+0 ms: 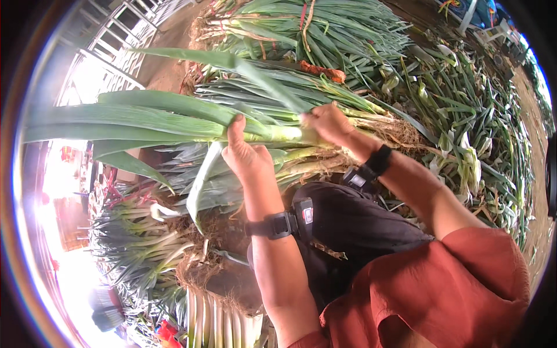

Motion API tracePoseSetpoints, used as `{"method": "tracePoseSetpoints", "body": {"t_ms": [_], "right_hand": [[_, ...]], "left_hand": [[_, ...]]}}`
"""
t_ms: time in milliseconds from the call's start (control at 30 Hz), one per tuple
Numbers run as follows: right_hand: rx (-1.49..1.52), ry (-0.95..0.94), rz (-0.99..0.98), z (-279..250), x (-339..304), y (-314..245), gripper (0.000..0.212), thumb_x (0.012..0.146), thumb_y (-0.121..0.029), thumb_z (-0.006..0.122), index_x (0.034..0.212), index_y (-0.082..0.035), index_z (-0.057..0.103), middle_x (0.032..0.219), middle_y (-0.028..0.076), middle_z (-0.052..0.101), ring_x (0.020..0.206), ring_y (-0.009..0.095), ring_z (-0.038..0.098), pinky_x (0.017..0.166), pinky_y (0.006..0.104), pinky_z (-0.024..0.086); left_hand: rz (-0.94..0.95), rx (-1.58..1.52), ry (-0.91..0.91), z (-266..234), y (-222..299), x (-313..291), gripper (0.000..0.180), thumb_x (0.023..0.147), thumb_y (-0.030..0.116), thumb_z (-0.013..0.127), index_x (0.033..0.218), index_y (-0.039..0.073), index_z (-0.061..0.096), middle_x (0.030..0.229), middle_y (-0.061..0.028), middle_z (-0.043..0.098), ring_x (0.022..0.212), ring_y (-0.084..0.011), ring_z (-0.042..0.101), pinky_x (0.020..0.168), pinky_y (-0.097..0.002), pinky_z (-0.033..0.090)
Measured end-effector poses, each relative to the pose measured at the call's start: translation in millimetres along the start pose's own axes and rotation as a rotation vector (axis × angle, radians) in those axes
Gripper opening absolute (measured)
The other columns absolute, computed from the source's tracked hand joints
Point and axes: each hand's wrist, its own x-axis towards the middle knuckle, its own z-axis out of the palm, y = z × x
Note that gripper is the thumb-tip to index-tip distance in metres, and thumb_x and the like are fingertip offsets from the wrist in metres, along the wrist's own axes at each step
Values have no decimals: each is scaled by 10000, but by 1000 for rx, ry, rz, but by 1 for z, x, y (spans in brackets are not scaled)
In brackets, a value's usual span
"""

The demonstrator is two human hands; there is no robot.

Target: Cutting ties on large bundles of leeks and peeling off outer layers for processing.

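My left hand point(246, 155) is wrapped round the pale stalk of a large leek point(168, 120), its thumb up along the near side. The leek's broad green leaves fan out to the left, and one bent leaf point(203, 188) hangs down beside the hand. At the stalk's right end, my right hand point(332, 124) is closed, slightly blurred, on a long leek leaf point(264, 81) that slants up to the left, apart from the others. The leek's root end is hidden behind the right hand.
Leeks with roots point(371, 119) lie right under my hands. Beyond is a tied leek bundle point(325, 23); stripped leaves point(458, 122) heap up at right. More leeks point(139, 232) lie at lower left, near white stalks point(220, 322). My dark-trousered knee point(342, 214) is close below.
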Motion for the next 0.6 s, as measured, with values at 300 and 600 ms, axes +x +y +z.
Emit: {"method": "tracePoseSetpoints", "body": {"t_ms": [300, 600], "right_hand": [[-482, 678, 647, -326, -75, 265, 552, 839, -540, 454, 891, -8, 590, 653, 50, 562, 603, 254, 570, 610, 421, 465], [155, -310, -241, -47, -73, -27, 576, 874, -483, 483, 1275, -74, 423, 1107, 183, 556, 1073, 214, 520, 915, 351, 411]], "left_hand": [[48, -5, -167, 18, 32, -14, 628, 725, 362, 682, 1215, 70, 419, 1164, -91, 476, 1060, -245, 475, 924, -456, 398], [136, 91, -244, 35, 9, -29, 956, 711, 746, 447, 1384, 113, 202, 1401, -112, 250, 1276, -278, 272, 1053, -470, 242]]}}
